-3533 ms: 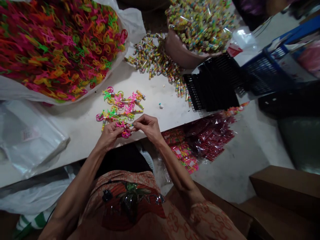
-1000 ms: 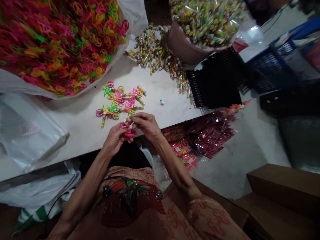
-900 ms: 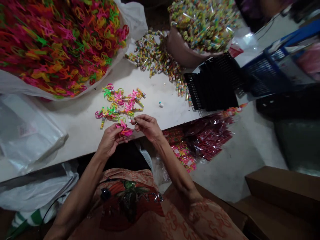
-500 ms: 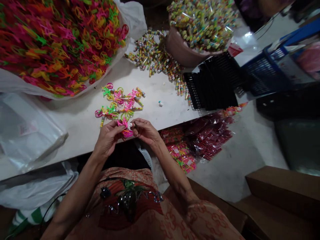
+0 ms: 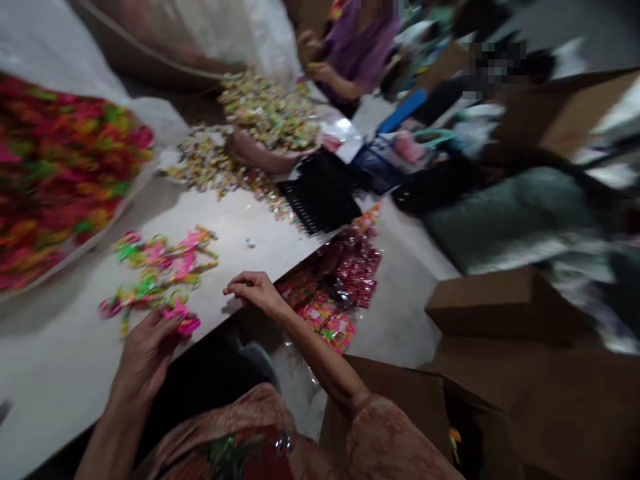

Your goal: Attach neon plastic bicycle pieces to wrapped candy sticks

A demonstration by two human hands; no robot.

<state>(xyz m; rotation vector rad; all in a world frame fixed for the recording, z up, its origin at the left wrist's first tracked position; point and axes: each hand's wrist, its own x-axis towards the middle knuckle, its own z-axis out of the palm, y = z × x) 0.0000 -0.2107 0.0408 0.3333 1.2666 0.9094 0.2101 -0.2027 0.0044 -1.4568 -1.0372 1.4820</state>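
Left hand: fingers are pinching a pink toy.
Right hand: fingertips are closing narrowly over the table (contents blurred, cannot tell).

The person wears a short-sleeved top in a salmon-orange print — pale looping outlines scattered over the cloth, blurred here. Across the chest sits a dark red panel with a green motif and shiny, sequin-like trim — both forearms bare below the sleeves.
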